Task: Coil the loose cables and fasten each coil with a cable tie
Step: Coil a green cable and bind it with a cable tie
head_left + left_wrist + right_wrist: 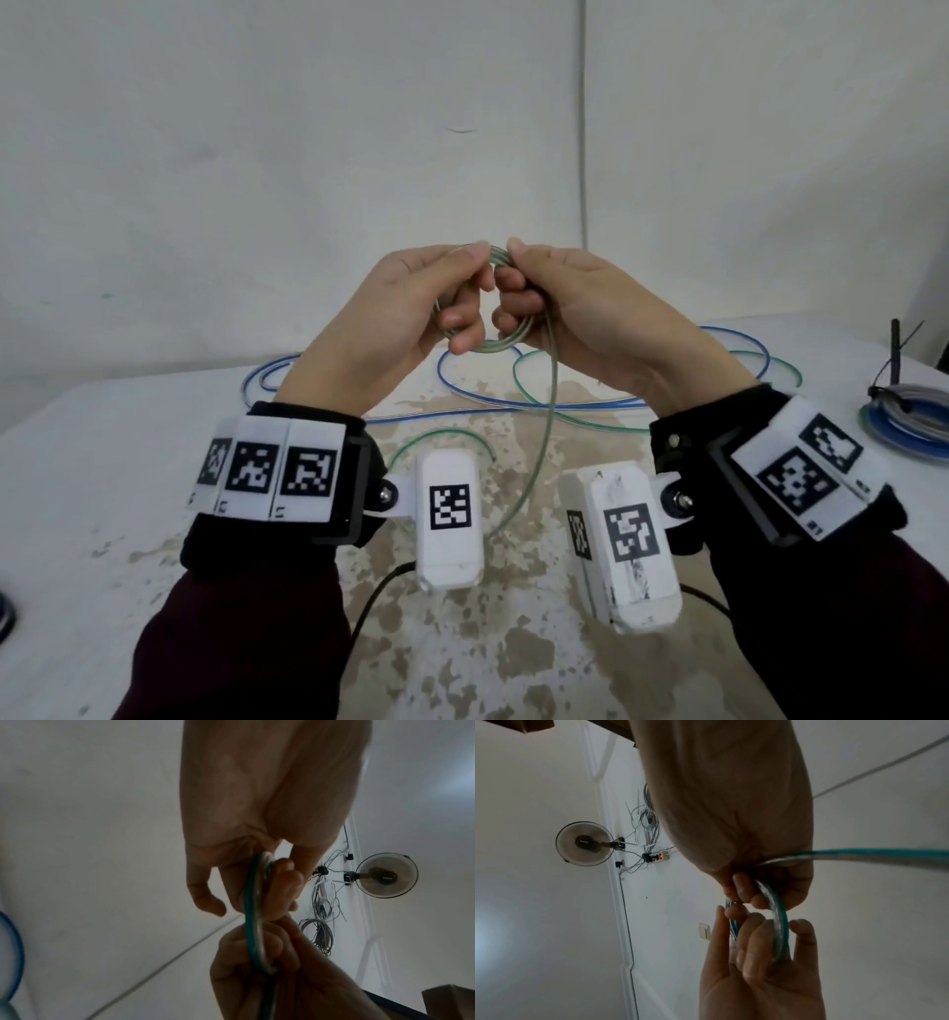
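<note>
Both hands are raised above the table and hold one small coil of green cable between them. My left hand pinches the coil's left side with thumb on top and fingers curled under. My right hand grips its right side the same way. The coil's loose tail hangs down to the table. In the left wrist view the coil runs edge-on between my left hand and the right one below. In the right wrist view my right hand wraps the coil, and the tail leaves to the right.
A loose blue cable and a loose green cable sprawl on the worn white table behind my hands. At the right edge lies a bundled coil with a black cable tie. A wall stands close behind.
</note>
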Tool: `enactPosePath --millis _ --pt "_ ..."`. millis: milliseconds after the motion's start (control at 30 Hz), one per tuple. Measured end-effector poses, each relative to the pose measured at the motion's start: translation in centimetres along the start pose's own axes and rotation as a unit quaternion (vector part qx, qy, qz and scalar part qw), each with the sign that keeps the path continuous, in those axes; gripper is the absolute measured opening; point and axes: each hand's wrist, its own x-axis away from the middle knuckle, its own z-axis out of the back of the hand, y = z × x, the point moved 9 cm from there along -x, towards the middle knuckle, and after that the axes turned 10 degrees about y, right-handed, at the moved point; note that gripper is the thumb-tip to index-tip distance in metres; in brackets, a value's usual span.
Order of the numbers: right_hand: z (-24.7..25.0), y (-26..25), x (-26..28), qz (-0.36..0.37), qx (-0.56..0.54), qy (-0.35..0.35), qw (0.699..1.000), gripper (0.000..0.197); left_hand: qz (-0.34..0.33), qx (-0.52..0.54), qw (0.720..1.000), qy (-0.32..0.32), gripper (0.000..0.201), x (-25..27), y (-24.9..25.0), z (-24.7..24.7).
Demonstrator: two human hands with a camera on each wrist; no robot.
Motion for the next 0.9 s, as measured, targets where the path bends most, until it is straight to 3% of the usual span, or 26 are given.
enactPosePath --millis 200,367,467,633,700,900 --pt "-0.1 0.2 0.1 0.001 0.057 -0.024 0.998 0.035 -0.016 -0.051 0.998 -0.029 0.027 0.4 0.3 0.0" --pt "0.8 -0.2 0.0 0.012 0.008 0.031 0.999 0.038 -0.081 -0.080 0.993 0.038 0.028 0.1 1.1 0.2" --pt "1.0 -0.3 0.0 0.008 0.000 0.027 1.000 0.039 -0.096 -0.075 0.990 0.066 0.030 0.0 1.1 0.3" --pt "0.5 -0.3 0.2 0.003 0.044 0.002 0.999 0.038 0.003 0.007 1.000 0.008 0.032 0.1 0.1 -1.0" --pt "0.3 -0.4 0.2 0.012 0.080 0.003 0.997 0.038 0.000 -0.011 1.000 -0.010 0.035 0.2 0.1 -1.3" --pt "0.3 -1.0 0.2 0.014 0.002 0.006 1.000 0.039 -0.087 0.013 0.991 0.102 0.035 -0.3 1.2 0.7"
